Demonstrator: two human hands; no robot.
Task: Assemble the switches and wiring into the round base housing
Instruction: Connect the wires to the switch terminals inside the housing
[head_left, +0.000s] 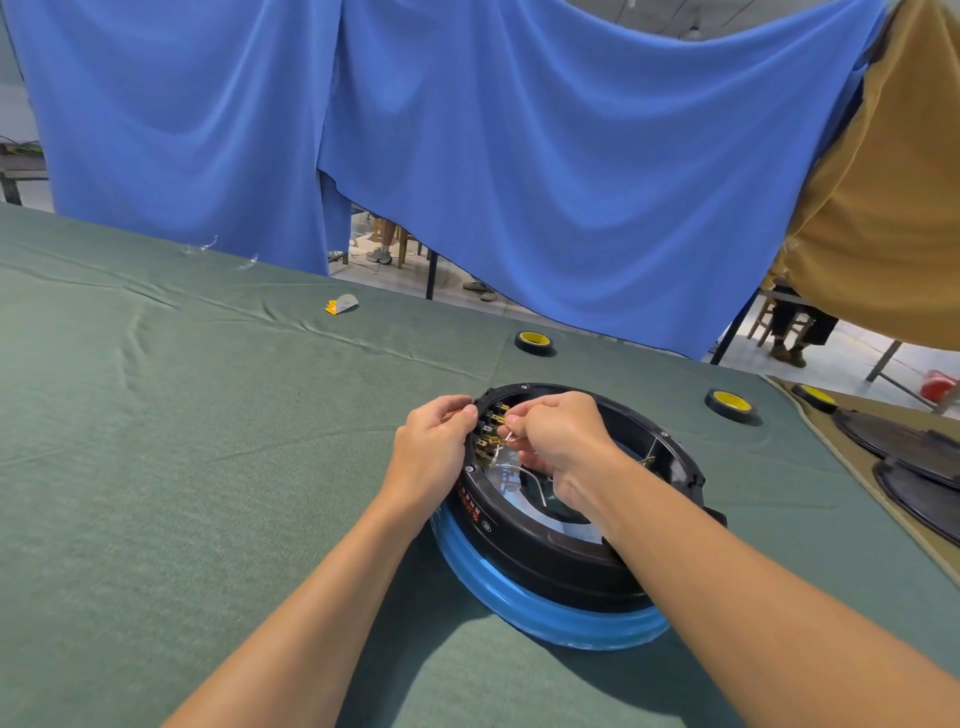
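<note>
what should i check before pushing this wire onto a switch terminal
1. Housing steadied: left hand grips the rim of the round base housing beside the switches. ok
2. Wire held: right hand pinches the thin wire near the terminals. ok
3. Terminals reachable: brass terminals stand exposed on the inner wall. ok
4. Wire end lined up with a terminal: hidden behind the fingers. cannot tell
5. Slack: the wire curves loosely across the housing's inside. ok

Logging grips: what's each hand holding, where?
Left hand grips the round black base housing at its left rim; right hand pinches a thin pale wire near its end.
</note>
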